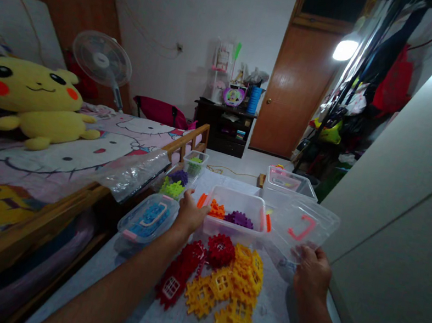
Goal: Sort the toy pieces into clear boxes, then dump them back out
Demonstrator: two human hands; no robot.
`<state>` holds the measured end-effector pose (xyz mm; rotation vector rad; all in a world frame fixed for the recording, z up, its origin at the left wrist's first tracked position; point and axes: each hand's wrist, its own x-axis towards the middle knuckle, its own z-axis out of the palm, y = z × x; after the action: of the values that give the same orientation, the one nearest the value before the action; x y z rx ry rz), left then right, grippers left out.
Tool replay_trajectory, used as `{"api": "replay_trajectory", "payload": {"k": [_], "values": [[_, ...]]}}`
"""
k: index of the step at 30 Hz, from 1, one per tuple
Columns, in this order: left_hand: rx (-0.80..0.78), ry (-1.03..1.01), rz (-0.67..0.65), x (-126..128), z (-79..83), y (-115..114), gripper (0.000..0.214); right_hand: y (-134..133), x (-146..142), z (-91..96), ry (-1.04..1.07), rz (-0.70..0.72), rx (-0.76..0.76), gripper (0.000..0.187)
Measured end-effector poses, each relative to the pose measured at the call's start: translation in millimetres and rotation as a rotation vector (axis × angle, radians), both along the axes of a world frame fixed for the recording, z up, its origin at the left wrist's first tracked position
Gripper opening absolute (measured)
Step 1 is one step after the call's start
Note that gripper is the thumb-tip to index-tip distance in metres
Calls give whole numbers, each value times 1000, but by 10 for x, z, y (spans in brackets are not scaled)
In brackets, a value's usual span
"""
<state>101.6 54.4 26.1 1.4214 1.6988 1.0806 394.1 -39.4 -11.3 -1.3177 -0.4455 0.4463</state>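
Observation:
My right hand (312, 273) grips the near edge of a clear plastic lid (284, 221) with a red handle, held tilted to the right of a clear plastic box (232, 232). At the box's left end, my left hand (191, 215) is closed on the rim beside an orange latch. Inside lie orange (216, 209) and purple toothed plastic pieces (240, 219). In front of the box, red toothed building pieces (179, 272) and yellow ones (241, 277) are spread in overlapping piles, some with window grids.
Left of the box stands a lidded container with blue contents (149, 218). Beyond it are green pieces (171, 188) and a small clear tub (195, 162). Another clear box (289, 184) stands behind. A wooden bed rail (78, 204) borders the left; a pale cabinet (410, 218) the right.

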Motion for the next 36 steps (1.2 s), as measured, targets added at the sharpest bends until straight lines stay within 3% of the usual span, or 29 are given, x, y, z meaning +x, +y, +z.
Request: {"api": "replay_trajectory", "payload": {"k": [4, 10, 14, 17, 21, 31, 36], "values": [[33, 353, -113, -25, 142, 141, 32, -14, 2, -243, -13, 119, -75, 25], [-80, 538, -251, -11, 327, 292, 13, -61, 17, -262, -34, 157, -146, 24], [-249, 529, -352, -19, 445, 351, 5, -58, -10, -241, -26, 146, -170, 27], [-377, 452, -415, -39, 518, 367, 13, -56, -38, -232, -34, 135, -183, 27], [-428, 326, -445, -81, 551, 313, 12, -68, -65, -196, -64, 135, -193, 26], [-140, 15, -401, -205, 250, -282, 12, -45, -51, -238, -96, 159, -172, 23], [137, 70, -326, -230, 105, -511, 12, -34, -8, -295, -117, 161, -168, 22]]}}
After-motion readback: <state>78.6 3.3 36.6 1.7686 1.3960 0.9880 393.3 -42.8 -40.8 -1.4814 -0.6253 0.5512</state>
